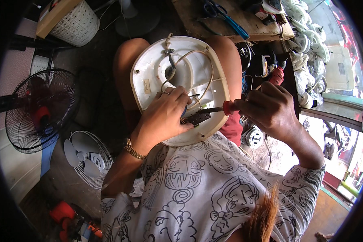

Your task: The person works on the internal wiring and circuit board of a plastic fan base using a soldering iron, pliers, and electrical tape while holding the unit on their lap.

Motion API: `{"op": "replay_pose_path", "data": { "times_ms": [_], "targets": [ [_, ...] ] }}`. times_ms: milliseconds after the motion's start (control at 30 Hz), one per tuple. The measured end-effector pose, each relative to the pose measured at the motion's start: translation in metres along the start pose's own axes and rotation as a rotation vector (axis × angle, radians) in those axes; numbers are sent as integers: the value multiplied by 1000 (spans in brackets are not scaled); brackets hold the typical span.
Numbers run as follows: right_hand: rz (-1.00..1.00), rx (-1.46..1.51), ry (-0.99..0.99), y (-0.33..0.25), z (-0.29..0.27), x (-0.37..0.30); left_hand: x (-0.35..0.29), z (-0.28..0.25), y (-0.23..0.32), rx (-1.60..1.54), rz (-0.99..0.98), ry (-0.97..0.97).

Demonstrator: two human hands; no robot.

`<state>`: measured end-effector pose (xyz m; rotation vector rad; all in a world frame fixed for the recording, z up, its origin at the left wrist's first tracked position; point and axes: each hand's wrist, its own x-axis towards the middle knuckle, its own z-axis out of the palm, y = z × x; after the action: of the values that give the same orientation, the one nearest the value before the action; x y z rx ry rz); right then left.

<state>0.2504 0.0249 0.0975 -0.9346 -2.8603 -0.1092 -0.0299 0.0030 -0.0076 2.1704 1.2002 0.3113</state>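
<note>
An upturned white fan base (143, 111) lies across my lap, its hollow underside facing up. A cord runs through its middle, and thin wires loop inside. My left hand (167, 111), with a gold watch at the wrist, is curled over the base's lower part. Its fingers hold a dark rectangular block with wires (198, 118), probably a switch block. My right hand (272, 107) is closed round the red handle of a screwdriver (229, 107). The screwdriver's shaft points left, and its tip is at the block; the exact contact is too small to make out.
At left stand a black caged fan (40, 109) and a grey-white fan head (86, 157) on the floor. Scissors (215, 9) and a blue-handled tool (236, 27) lie on the wooden table (189, 18) ahead. White motor parts (306, 44) are heaped at right, near a red drill (277, 74).
</note>
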Motion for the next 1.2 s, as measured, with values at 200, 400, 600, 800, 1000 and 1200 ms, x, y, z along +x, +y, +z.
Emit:
{"op": "replay_pose_path", "data": {
  "times_ms": [200, 400, 600, 800, 1000, 1200],
  "targets": [
    [-85, -2, 14, -2, -3, 17, -2, 4, -3, 11, 8, 44],
    [-115, -38, 67, 8, -11, 26, -2, 4, -2, -9, -14, 10],
    [-69, 44, 52, 9, -6, 16, -2, 2, 0, 30, -10, 17],
    [-70, 24, 46, 7, -1, 13, -3, 4, -3, 34, 17, 31],
    [-61, -9, 24, 6, 2, 12, -2, 3, -1, 32, 15, 12],
    [-115, -11, 21, 4, -2, 26, -3, 8, -4, 30, 25, 52]
  ]
}}
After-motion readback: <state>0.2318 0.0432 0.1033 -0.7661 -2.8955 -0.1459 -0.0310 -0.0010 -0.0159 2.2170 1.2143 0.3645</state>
